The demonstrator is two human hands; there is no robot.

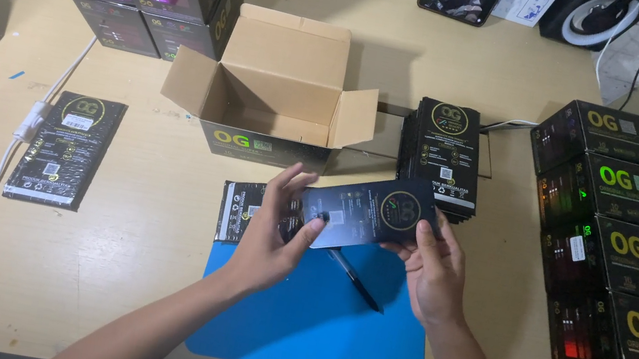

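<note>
Above the blue mat point(312, 318), both hands hold one flat black packet point(370, 213) by its ends: the left hand point(274, 237) clamped on its near end, the right hand point(435, 270) gripping its far end. A black pen point(354, 279) lies on the mat below it. Beyond the mat stands an open cardboard box point(277, 98), flaps spread, on the desk point(130, 260).

**Warm, even light, soft shadows**

Lit brightly from above. Soft shadow under the open cardboard box point(279, 85) toward three o'clock, fainter ones beneath both forearms. Mild sheen on the black sleeve point(370, 213) and on the stacked black cartons point(634, 235). Sharp at centre; bowed by wide-angle distortion and slightly smeared toward the corners.
</note>
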